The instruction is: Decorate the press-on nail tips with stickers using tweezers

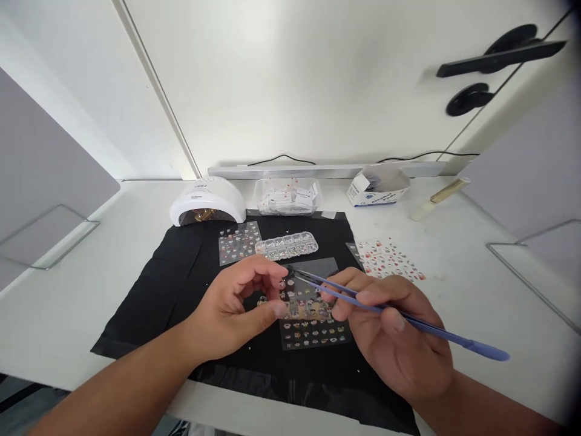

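My right hand (394, 327) grips a pair of blue tweezers (349, 295), its dark metal tips pointing left. Close to those tips is my left hand (236, 303), fingers curled and thumb apart from the index finger; I make out nothing held between them. A small dark spot shows at the tweezer tips, too small to name. Beneath both hands lie sheets of small nail stickers (313, 335) on a black mat (181, 290). Just beyond them rests a clear compartment case (290, 244) with tiny decorations in it.
A white nail lamp (209, 200) stands back left, beside a clear tub (287, 198) of packets. An alcohol pad box (379, 186) and a slim tube (438, 200) are back right. More sticker sheets lie left (239, 242) and right (388, 260).
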Demonstrator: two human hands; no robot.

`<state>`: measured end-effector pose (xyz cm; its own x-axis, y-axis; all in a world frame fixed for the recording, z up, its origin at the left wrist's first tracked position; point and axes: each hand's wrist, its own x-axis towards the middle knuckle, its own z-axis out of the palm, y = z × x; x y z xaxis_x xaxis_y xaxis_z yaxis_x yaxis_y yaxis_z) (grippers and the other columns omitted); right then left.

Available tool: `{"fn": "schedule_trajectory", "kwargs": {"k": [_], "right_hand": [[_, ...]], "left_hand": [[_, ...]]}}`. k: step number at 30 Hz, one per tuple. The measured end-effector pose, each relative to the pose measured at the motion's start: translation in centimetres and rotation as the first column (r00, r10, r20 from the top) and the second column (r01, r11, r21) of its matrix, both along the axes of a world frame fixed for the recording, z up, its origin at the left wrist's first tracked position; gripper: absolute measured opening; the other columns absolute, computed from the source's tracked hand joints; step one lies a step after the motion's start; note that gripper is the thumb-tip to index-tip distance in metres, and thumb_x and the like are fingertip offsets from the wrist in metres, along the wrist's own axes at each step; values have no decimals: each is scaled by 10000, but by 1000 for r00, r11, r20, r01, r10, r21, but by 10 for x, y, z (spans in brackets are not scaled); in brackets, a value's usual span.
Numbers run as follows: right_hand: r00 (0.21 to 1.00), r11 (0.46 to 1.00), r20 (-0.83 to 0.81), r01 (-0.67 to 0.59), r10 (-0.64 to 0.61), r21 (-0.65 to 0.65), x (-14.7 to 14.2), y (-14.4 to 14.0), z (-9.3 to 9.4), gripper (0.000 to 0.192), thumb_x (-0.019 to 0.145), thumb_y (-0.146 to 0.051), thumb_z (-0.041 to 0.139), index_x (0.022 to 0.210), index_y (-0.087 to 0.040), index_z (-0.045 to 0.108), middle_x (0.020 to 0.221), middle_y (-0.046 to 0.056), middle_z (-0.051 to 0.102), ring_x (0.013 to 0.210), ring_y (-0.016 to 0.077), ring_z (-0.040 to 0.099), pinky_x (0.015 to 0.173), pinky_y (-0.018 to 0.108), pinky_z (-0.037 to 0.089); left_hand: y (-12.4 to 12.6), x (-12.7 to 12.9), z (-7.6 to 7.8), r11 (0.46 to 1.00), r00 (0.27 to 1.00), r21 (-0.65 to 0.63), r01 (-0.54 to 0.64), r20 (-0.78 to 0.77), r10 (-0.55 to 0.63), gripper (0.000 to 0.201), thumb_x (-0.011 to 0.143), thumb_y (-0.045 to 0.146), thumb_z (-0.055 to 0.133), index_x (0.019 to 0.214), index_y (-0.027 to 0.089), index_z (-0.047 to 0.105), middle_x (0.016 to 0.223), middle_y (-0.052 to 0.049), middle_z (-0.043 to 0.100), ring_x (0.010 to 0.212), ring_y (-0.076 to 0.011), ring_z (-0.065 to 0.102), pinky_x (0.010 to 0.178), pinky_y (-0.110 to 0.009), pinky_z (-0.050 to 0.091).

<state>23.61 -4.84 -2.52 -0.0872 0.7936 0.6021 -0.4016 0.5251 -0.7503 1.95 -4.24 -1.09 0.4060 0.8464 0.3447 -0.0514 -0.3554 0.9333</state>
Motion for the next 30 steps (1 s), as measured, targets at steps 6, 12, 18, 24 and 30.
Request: {"fn": "schedule_trajectory", "kwargs": {"k": [6,12,18,24,30], "right_hand": [[997,1000,76,-12,11,9,1,-8,5,219,954,-306,529,1037,-258,727,683,52,694,775,260,654,713,451,540],[992,1000,124,19,-16,-25,3,-14,6,212,946,-309,545,1020,-260,737,656,55,677,689,254,642,687,471,548],[986,995,162,56,-42,-84,7,-22,7,194,935,-333,579,986,-273,756,633,45,659,663,244,646,659,466,561],[983,981,177,77,-45,-177,5,-24,7,187,921,-345,609,983,-285,775,632,53,660,661,261,654,608,481,577],[987,987,153,67,-44,-148,0,-20,13,224,932,-357,598,949,-243,791,530,38,599,573,241,637,499,438,560]], "left_hand": [[-4,4,0,992,994,-76,-98,-47,94,309,850,92,698,1097,277,683,900,-1,635,801,-105,612,736,-199,526],[-6,3,5,989,966,47,-139,-215,146,267,867,133,674,1100,260,692,906,-19,649,824,-141,618,743,-254,528],[-7,4,10,993,951,69,-93,-290,109,218,896,135,642,1079,251,667,906,-6,638,817,-122,617,722,-244,517],[-8,5,12,991,934,112,-74,-341,108,148,909,156,644,1038,225,664,869,-10,639,751,-118,611,635,-259,495],[-11,1,16,989,913,145,-44,-395,98,125,921,134,611,1016,203,654,871,-11,621,704,-99,587,577,-242,468]]}}
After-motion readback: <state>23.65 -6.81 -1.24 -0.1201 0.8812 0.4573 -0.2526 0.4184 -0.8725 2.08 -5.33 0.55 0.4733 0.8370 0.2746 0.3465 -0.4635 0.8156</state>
